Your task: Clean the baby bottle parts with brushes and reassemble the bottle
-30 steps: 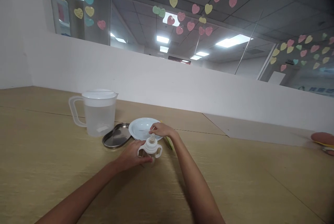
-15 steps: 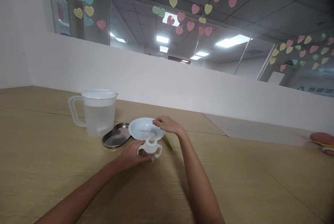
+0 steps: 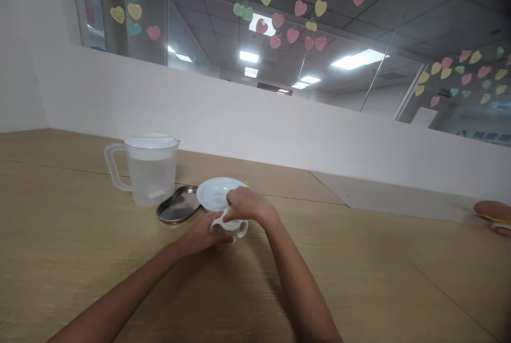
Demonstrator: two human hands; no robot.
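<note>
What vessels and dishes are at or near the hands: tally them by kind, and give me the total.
Lidded pitcher: 1
Kidney-shaped metal tray: 1
Pale bowl: 1
Two-handled bottle: 1
Total: 4

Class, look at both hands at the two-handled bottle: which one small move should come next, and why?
Probably the right hand should settle a light grip on the bottle's top, with the left hand bracing. The left hand holds the side of the two-handled bottle, and the right fingers are at its top, hiding much of it.
</note>
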